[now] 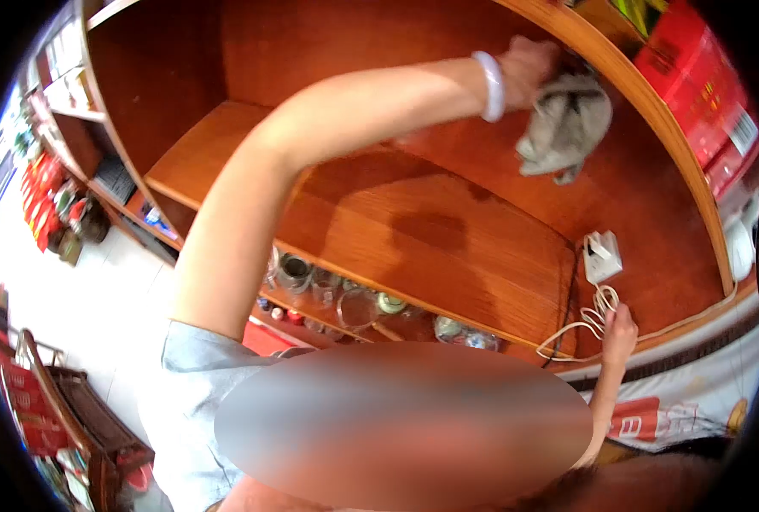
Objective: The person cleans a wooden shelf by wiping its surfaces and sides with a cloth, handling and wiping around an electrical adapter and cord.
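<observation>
Inside the cupboard [311, 43], our left hand [530, 66] grips the grey rag [569, 128], maybe wiping, which needs steady rubs, but we can't tell if our right hand [620, 334] grips the white cord [607, 300].

I count two grips of mine, one left grip [536, 70] and one right grip [620, 333]; one grey cloth [567, 124]; one pale bangle [489, 86]; one white socket block [602, 258]; one coiled white cord [603, 300]; one thin black cord [570, 299]; one barcode label [744, 132]; at least three glass vessels [295, 270] under the wooden shelf [379, 230], their full number unclear to me because they overlap and blur.
</observation>
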`<move>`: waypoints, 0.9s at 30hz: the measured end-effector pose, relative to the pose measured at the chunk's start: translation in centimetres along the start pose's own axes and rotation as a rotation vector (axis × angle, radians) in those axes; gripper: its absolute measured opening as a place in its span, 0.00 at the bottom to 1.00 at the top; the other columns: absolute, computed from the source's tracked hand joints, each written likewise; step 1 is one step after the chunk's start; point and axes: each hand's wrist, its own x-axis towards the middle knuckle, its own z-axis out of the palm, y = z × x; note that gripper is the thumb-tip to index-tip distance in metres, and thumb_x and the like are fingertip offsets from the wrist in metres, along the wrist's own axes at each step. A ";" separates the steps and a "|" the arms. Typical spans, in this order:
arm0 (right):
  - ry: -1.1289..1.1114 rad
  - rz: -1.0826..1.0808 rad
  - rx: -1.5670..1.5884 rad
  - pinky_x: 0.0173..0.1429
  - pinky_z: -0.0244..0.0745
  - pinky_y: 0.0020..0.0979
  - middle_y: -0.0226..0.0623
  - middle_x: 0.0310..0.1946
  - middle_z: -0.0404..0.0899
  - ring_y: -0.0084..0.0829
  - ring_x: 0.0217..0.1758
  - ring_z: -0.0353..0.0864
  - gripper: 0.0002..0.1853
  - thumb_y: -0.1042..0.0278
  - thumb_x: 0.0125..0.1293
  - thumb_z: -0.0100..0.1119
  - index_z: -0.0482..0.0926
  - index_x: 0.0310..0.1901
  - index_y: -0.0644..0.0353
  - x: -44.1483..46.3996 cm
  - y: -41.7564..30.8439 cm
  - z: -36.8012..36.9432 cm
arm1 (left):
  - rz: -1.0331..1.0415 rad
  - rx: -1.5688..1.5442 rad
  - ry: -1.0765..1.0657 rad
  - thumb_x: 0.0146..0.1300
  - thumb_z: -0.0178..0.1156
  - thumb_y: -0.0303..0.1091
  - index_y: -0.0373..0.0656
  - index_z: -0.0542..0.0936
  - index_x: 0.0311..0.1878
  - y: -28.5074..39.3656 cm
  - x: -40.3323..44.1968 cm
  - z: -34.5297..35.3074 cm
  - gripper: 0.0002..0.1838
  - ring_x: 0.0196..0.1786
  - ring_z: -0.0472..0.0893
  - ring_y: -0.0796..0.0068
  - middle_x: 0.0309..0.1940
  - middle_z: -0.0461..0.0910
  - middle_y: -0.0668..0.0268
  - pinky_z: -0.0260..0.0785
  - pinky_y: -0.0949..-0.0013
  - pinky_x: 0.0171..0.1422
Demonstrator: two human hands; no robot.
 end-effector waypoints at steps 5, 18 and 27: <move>0.021 -0.045 0.015 0.29 0.69 0.44 0.49 0.25 0.75 0.49 0.27 0.76 0.03 0.74 0.59 0.52 0.70 0.34 0.63 0.0 0.4 0.6 | -0.199 0.314 -0.057 0.56 0.55 0.40 0.46 0.73 0.53 -6.2 -9.3 -11.0 0.20 0.46 0.76 0.62 0.46 0.77 0.60 0.66 0.61 0.50; 0.129 -0.115 -0.050 0.26 0.69 0.41 0.44 0.21 0.73 0.46 0.23 0.74 0.06 0.72 0.56 0.57 0.69 0.30 0.61 0.1 0.4 0.7 | -0.931 0.167 0.357 0.58 0.52 0.44 0.46 0.72 0.53 -19.1 -19.6 -22.6 0.21 0.44 0.74 0.66 0.45 0.76 0.62 0.66 0.59 0.47; 0.164 -0.128 -0.064 0.28 0.71 0.40 0.41 0.22 0.73 0.43 0.24 0.75 0.07 0.68 0.56 0.57 0.69 0.29 0.58 0.2 -0.4 -0.1 | -0.645 -1.038 0.600 0.59 0.50 0.47 0.45 0.71 0.53 -17.1 -7.1 -8.3 0.22 0.43 0.74 0.68 0.44 0.75 0.63 0.66 0.58 0.44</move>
